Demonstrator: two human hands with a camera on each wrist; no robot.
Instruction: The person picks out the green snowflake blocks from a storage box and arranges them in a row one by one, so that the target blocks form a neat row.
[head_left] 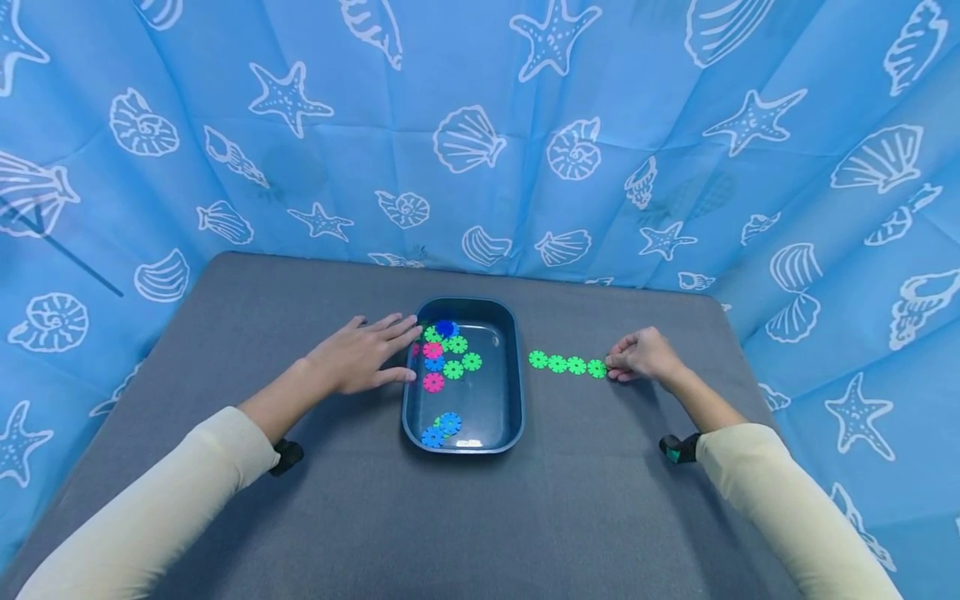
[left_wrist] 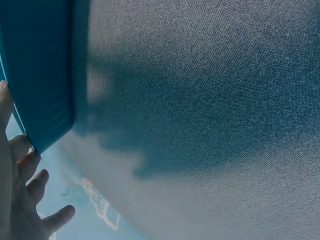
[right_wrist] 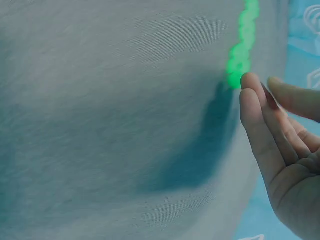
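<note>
My left hand (head_left: 367, 354) reaches over the left side of a dark blue tray (head_left: 517, 392), its fingers spread. In the left wrist view its fingertips are at the rim of the tray (left_wrist: 45, 75). Pink, green and blue notched interlocking discs (head_left: 453, 369) lie in the tray, mostly toward its left side. To the right of the tray, several green discs form a straight chain (head_left: 557, 364). My right hand (head_left: 643, 357) pinches the right end of this chain. In the right wrist view the fingertips of the hand (right_wrist: 285, 145) partly hide the end of the chain (right_wrist: 240, 65).
A grey cloth-covered table (head_left: 480, 525) carries the tray and chain. A blue curtain (head_left: 510, 200) printed with white shells and starfish hangs behind the table and along its sides. Dark straps with devices (head_left: 678, 448) are on both wrists.
</note>
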